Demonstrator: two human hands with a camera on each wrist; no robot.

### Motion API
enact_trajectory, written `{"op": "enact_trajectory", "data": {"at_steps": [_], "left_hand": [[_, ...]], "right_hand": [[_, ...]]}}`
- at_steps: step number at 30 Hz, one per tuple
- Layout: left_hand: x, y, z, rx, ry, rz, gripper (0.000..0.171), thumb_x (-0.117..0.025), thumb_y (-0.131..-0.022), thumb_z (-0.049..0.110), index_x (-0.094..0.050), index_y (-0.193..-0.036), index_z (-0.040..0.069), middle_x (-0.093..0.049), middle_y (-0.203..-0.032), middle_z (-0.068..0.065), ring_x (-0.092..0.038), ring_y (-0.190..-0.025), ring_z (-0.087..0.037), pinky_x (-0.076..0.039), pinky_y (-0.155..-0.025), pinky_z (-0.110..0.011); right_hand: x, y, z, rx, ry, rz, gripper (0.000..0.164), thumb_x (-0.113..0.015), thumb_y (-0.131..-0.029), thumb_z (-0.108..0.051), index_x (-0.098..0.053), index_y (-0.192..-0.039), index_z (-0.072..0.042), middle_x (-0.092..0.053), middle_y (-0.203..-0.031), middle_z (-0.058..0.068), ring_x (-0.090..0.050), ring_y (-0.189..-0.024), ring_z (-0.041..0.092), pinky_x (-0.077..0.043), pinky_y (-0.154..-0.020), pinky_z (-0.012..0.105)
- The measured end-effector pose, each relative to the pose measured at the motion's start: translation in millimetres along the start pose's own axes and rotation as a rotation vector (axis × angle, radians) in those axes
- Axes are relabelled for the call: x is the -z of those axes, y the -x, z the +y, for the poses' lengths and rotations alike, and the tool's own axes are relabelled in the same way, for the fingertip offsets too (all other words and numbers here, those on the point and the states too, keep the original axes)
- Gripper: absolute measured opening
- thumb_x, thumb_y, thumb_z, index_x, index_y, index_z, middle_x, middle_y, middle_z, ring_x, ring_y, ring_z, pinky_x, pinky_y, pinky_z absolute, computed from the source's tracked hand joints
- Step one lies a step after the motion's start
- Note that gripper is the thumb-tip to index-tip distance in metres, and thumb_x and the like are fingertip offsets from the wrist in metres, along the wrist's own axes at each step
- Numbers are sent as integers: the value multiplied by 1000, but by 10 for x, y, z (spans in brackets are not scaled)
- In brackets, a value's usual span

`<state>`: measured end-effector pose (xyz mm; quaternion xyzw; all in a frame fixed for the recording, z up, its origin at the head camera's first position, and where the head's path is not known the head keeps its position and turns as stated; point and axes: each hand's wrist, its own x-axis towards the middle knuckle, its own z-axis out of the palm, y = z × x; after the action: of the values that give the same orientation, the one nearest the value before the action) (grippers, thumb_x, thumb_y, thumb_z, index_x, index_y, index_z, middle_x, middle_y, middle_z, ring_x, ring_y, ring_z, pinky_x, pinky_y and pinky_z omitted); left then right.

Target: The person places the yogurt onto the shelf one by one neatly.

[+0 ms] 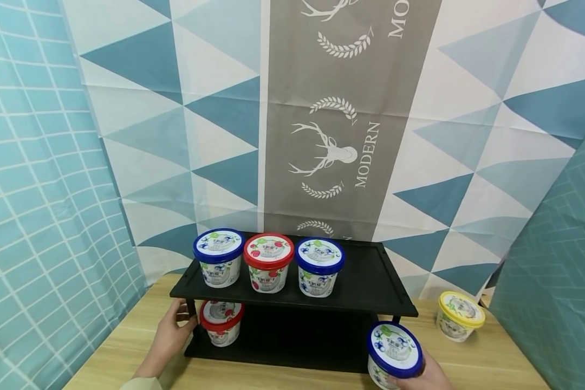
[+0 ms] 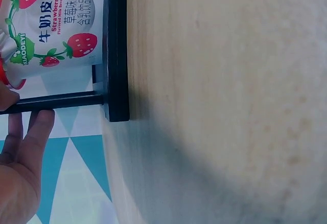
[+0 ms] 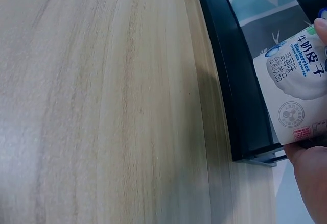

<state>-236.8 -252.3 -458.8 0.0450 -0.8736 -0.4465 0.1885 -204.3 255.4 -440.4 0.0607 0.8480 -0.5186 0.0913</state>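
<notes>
A black two-tier shelf [image 1: 361, 276] stands on the table. My left hand [image 1: 171, 331] is at its left front post [image 2: 61, 100], with the thumb on one side and the fingers on the other. Just inside that post, a red-lidded strawberry milk tub [image 1: 222, 323] sits on the lower tier. My right hand [image 1: 428, 375] grips a blue-lidded blueberry milk tub [image 1: 395, 352] in front of the shelf's right end. In the right wrist view this blueberry tub [image 3: 299, 89] is tilted and overlaps the lower tier [image 3: 232, 86].
On the top tier, two blue-lidded tubs [image 1: 219, 257] flank a red-lidded tub [image 1: 268, 263] in a row from the left. A yellow-lidded tub [image 1: 460, 316] stands on the wooden table [image 1: 122, 346] right of the shelf. Patterned cloth [image 1: 322, 135] hangs behind.
</notes>
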Motion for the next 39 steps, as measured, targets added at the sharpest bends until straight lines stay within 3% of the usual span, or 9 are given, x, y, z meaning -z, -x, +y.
{"op": "enact_trajectory", "data": {"at_steps": [7, 17, 25, 39], "left_hand": [[4, 5, -5, -10, 6, 14, 34, -54, -83, 3, -43, -114, 8, -53, -108, -21, -54, -96, -33, -46, -78, -43], [-8, -1, -30, -69, -6, 48, 33, -55, -80, 1, -44, -111, 6, -56, -101, -18, -56, -90, -30, -46, -73, -38], [-8, -10, -32, -53, 5, 39, 34, -54, -81, 1, -43, -112, 7, -55, -102, -19, -56, -92, -32, -46, -76, -42], [-13, -6, -41, -45, 4, 27, 35, -55, -81, 1, -43, -113, 8, -54, -104, -19, -56, -93, -32, -47, -74, -39]], "right_hand": [[-44, -22, -82, 66, -28, -60, 96, -76, -64, -33, -19, -135, -3, -42, -127, 25, -50, -108, 37, -47, -80, 46], [-117, -60, -132, 122, -1, -43, 91, -76, -66, -29, -21, -135, -4, -43, -127, 24, -48, -110, 37, -46, -83, 47], [-208, -88, -166, 67, 3, 19, 97, -78, -61, -34, -23, -134, -4, -43, -126, 23, -48, -109, 38, -45, -82, 47], [-370, -149, -191, 91, -14, 30, 98, -80, -59, -32, -23, -134, -3, -43, -126, 23, -48, -109, 37, -45, -84, 48]]}}
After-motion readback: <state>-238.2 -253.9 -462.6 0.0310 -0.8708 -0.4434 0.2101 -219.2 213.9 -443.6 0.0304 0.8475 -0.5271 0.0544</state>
